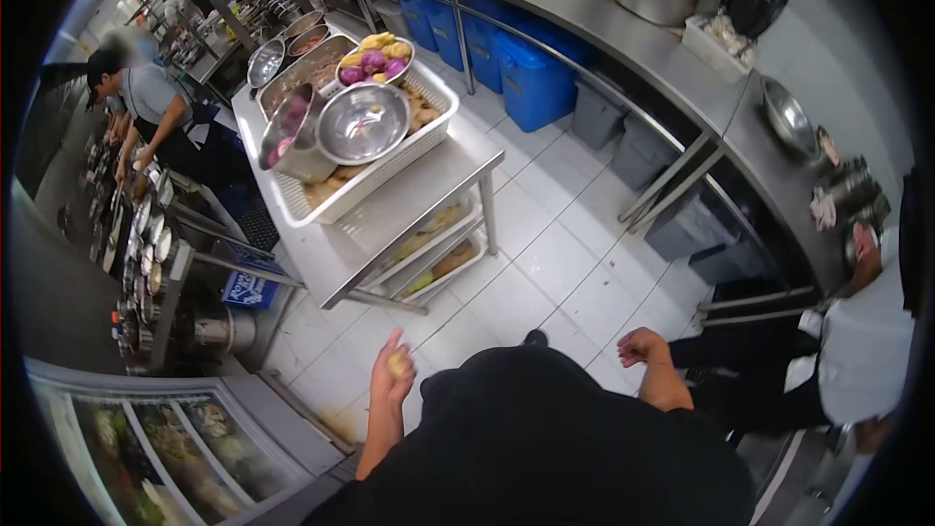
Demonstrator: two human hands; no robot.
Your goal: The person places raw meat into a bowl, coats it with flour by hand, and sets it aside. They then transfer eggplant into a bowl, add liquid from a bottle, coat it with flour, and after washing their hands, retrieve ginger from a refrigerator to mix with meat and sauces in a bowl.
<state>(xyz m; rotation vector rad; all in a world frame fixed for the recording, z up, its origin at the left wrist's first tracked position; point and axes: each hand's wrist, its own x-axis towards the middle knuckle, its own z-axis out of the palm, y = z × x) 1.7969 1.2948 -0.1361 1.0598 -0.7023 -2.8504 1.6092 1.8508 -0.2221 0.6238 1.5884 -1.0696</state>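
Observation:
My left hand [392,370] is raised at the lower centre, fingers curled round a small yellowish item [397,364] that I cannot name. To the right of my dark shirt, my right hand [638,346] hangs over the tiled floor with its fingers bent; whether it holds anything is hidden. Ahead stands a steel table [474,158] with a white basket [370,188] on it. In the basket are a steel bowl [363,124], a tilted steel pot [310,158] and a colander of purple onions [374,61] and yellow pieces.
Blue bins [538,78] stand under the long steel counter [623,44]. A person in an apron [161,102] works at the left; another person in white [862,351] is close on my right. A glass-topped chiller [234,399] is at the lower left.

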